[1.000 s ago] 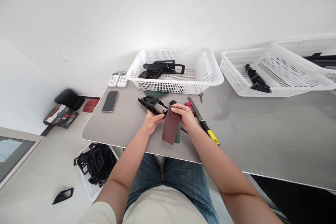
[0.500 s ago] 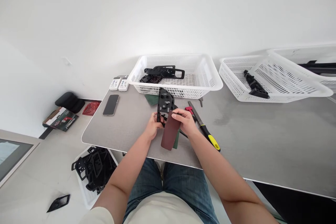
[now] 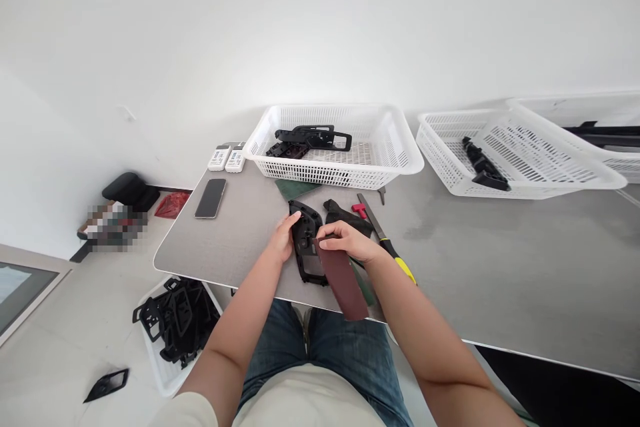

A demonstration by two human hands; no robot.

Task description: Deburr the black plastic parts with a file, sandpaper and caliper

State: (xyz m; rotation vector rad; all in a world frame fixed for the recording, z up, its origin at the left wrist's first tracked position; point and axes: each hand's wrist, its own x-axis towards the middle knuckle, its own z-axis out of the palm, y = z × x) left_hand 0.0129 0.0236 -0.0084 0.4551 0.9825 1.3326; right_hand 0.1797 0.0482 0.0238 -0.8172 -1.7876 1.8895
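Observation:
My left hand [image 3: 285,236] grips the left edge of a black plastic bezel [image 3: 301,237], its fingers closed around the side. The bezel has a large rectangular opening at its near end. In my right hand [image 3: 350,240] a strip of reddish-brown sandpaper [image 3: 345,283] is pinched near its upper end and hangs toward the table's front edge. The strip overlaps the bezel's right side; I cannot tell whether they touch. A green sheet [image 3: 364,287] shows partly behind the strip. Beyond my right hand lies a black cloth-like item [image 3: 337,211].
A file with a yellow-black handle [image 3: 400,265] and a red clip-like piece [image 3: 359,209] lie right of my hands. White baskets [image 3: 410,157] with black parts line the back. A phone [image 3: 211,199] lies left. On the floor stands a bin of black parts [image 3: 170,380].
The bezel has come down and turned, so its near end now lies close to the table's front edge. The sandpaper strip has swung right and lower with my right hand.

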